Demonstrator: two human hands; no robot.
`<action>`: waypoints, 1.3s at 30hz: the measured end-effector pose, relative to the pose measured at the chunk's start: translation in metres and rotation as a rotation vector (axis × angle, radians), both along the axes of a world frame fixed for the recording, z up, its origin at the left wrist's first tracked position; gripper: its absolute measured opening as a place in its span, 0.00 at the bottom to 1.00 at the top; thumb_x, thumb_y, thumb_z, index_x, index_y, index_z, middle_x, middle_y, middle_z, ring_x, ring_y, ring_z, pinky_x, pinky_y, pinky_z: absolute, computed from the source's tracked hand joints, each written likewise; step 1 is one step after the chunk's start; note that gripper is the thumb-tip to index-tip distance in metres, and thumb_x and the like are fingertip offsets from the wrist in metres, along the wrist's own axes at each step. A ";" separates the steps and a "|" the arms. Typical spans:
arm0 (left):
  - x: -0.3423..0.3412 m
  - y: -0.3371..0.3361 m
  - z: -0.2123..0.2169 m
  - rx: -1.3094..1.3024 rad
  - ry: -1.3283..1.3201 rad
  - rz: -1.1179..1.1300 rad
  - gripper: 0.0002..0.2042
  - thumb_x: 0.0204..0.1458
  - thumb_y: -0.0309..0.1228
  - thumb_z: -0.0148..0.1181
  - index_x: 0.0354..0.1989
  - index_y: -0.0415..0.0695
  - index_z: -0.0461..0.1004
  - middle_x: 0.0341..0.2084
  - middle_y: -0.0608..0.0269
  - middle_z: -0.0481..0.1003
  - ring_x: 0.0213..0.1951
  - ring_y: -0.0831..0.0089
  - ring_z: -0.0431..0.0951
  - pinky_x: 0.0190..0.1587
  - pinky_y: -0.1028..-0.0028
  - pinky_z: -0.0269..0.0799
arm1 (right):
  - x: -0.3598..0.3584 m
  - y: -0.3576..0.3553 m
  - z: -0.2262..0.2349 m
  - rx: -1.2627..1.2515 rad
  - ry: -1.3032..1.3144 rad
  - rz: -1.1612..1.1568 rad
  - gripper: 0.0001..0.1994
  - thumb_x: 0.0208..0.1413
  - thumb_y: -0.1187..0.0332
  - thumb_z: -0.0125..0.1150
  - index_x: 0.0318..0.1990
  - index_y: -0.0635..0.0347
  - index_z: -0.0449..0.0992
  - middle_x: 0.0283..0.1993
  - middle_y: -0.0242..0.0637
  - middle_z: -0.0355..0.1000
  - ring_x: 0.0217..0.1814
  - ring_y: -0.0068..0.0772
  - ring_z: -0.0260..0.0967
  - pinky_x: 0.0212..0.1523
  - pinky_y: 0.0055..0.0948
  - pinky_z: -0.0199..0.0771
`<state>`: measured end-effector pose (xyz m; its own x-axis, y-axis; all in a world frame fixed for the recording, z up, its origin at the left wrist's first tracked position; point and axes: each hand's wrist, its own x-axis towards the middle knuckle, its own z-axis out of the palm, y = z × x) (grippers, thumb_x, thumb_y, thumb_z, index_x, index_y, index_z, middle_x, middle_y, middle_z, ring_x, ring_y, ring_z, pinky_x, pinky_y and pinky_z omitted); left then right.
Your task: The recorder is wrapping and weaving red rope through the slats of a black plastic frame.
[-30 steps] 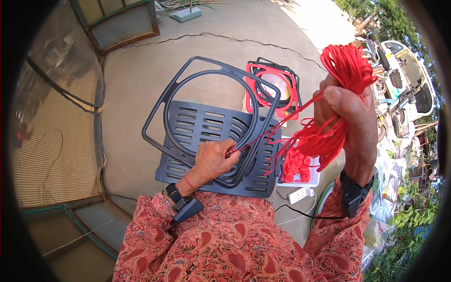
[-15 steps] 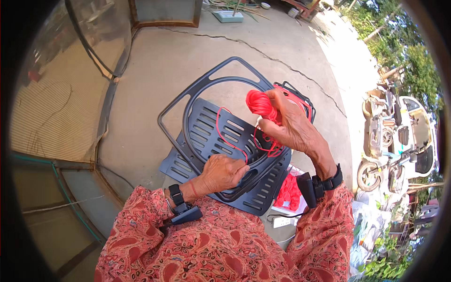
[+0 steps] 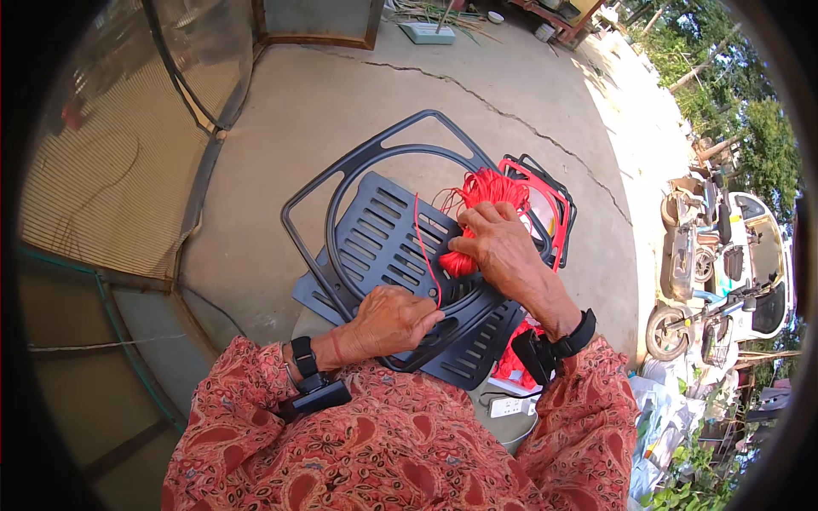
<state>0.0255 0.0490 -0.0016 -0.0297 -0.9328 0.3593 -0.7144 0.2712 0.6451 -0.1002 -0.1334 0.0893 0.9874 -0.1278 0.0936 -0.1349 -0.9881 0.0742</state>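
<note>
My left hand is closed at the near side of a dark frame with a round ring, thumb and finger pinching a red cord. The cord's thin strand rises from those fingers across the ring's opening. My right hand grips a loose bundle of red cord over the ring's right side, its strands fanning out above the knuckles. Beneath the frame lies a dark slotted panel; a second slotted part shows nearer to me, by my lap.
Red and black frames are stacked to the right. More red cord fills a pale container beside a white power strip. A pale blue scale stands on the cracked concrete floor. Ribbed sheeting edges the left; motorbikes stand outside, right.
My right hand has turned over and lowered, so the cord bundle now spreads above it. My left hand stays at the frame, shifted slightly; the cord's loose strand stands straighter.
</note>
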 end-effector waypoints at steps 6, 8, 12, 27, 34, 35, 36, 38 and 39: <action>0.000 0.001 -0.001 -0.016 -0.046 -0.008 0.12 0.53 0.36 0.64 0.21 0.44 0.72 0.14 0.57 0.72 0.19 0.57 0.76 0.24 0.60 0.69 | -0.009 0.016 -0.033 0.242 0.149 0.039 0.13 0.45 0.74 0.60 0.41 0.52 0.80 0.41 0.36 0.70 0.50 0.38 0.67 0.52 0.34 0.65; 0.001 0.003 0.005 -0.020 -0.079 -0.033 0.13 0.53 0.36 0.64 0.21 0.44 0.72 0.14 0.57 0.72 0.20 0.57 0.76 0.24 0.61 0.70 | -0.008 0.013 -0.033 0.389 0.211 0.054 0.20 0.44 0.81 0.59 0.49 0.59 0.77 0.46 0.41 0.70 0.54 0.45 0.67 0.55 0.38 0.68; 0.003 0.001 0.012 -0.052 -0.189 -0.057 0.13 0.53 0.36 0.63 0.22 0.44 0.71 0.15 0.58 0.73 0.20 0.58 0.77 0.24 0.62 0.71 | -0.011 0.007 -0.033 0.491 0.161 -0.033 0.16 0.44 0.80 0.61 0.44 0.59 0.78 0.46 0.42 0.69 0.53 0.46 0.68 0.54 0.38 0.69; -0.002 -0.035 0.006 0.019 -0.140 -0.071 0.12 0.54 0.38 0.62 0.25 0.44 0.75 0.15 0.54 0.75 0.20 0.53 0.77 0.24 0.58 0.72 | -0.023 0.010 -0.014 0.951 0.162 -0.178 0.13 0.51 0.74 0.57 0.45 0.63 0.76 0.39 0.47 0.76 0.45 0.50 0.74 0.43 0.40 0.74; -0.003 -0.045 0.001 0.127 -0.007 -0.038 0.15 0.57 0.41 0.58 0.24 0.45 0.77 0.15 0.50 0.74 0.21 0.48 0.76 0.24 0.55 0.71 | -0.051 0.059 -0.002 0.636 -0.105 0.002 0.03 0.49 0.70 0.60 0.32 0.57 0.75 0.31 0.40 0.73 0.34 0.48 0.74 0.35 0.43 0.75; -0.004 -0.047 -0.002 0.153 0.028 -0.052 0.15 0.57 0.42 0.57 0.24 0.45 0.77 0.16 0.50 0.74 0.22 0.48 0.76 0.25 0.55 0.71 | -0.052 0.066 -0.017 0.586 -0.068 0.051 0.03 0.48 0.70 0.60 0.31 0.57 0.75 0.31 0.39 0.73 0.34 0.47 0.75 0.34 0.42 0.75; 0.000 -0.046 0.000 0.237 0.041 -0.058 0.13 0.57 0.42 0.57 0.30 0.48 0.81 0.20 0.53 0.77 0.25 0.51 0.78 0.28 0.58 0.71 | -0.048 0.078 -0.017 0.469 0.046 0.000 0.03 0.48 0.69 0.60 0.29 0.56 0.74 0.30 0.39 0.74 0.35 0.44 0.76 0.33 0.42 0.75; 0.004 -0.048 -0.008 0.379 0.085 -0.121 0.15 0.57 0.45 0.59 0.29 0.48 0.81 0.20 0.57 0.77 0.25 0.56 0.79 0.27 0.62 0.70 | -0.047 0.089 -0.041 0.397 -0.034 0.008 0.05 0.48 0.67 0.59 0.25 0.56 0.73 0.27 0.38 0.74 0.30 0.41 0.76 0.29 0.40 0.75; 0.005 -0.047 -0.006 0.462 0.136 -0.129 0.16 0.57 0.46 0.59 0.29 0.47 0.81 0.21 0.57 0.77 0.25 0.58 0.78 0.28 0.63 0.70 | -0.046 0.094 -0.048 0.418 -0.020 -0.016 0.06 0.47 0.67 0.59 0.24 0.56 0.72 0.25 0.39 0.74 0.27 0.40 0.75 0.27 0.38 0.74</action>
